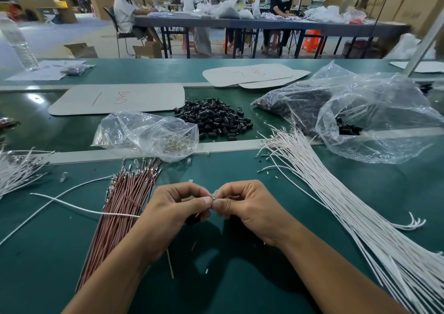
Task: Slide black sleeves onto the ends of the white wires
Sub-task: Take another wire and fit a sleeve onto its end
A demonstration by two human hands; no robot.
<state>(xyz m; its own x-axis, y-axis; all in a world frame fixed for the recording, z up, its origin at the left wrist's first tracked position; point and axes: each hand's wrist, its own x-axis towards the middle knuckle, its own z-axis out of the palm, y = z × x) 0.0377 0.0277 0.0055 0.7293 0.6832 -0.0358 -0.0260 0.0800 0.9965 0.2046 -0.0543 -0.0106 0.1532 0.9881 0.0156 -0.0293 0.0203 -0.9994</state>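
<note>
Both hands pinched together over one wire end

My left hand (175,208) and right hand (247,208) meet just above the green table (240,277), fingers curled tight and thumbs almost touching. The left hand grips a white wire (96,211), which trails away to the left and crosses the near end of a bundle of brown wires (125,205). The right hand pinches the small metal tip (213,197) that shows between the two sets of fingertips. Something dark (192,220) sits under my left fingers; I cannot tell whether it is a sleeve.

To my right a thick bundle of white wires (348,205) fans across the table, its metal-tipped ends pointing away from me. At the left edge lies a smaller bunch of white leads (16,169).

Past the brown wires, a clear bag (149,133) of shiny metal parts rests across a pale strip in the table. Just behind it is the loose pile of black sleeves (213,119), apart from my hands. A big crumpled plastic bag (360,112) to its right holds more black pieces. Behind the pile lies a grey card sheet (117,98) with red marks, and a water bottle (19,42) stands at the far left.

Further off, people sit working at a long dark table (264,23), with cardboard boxes stacked behind them
</note>
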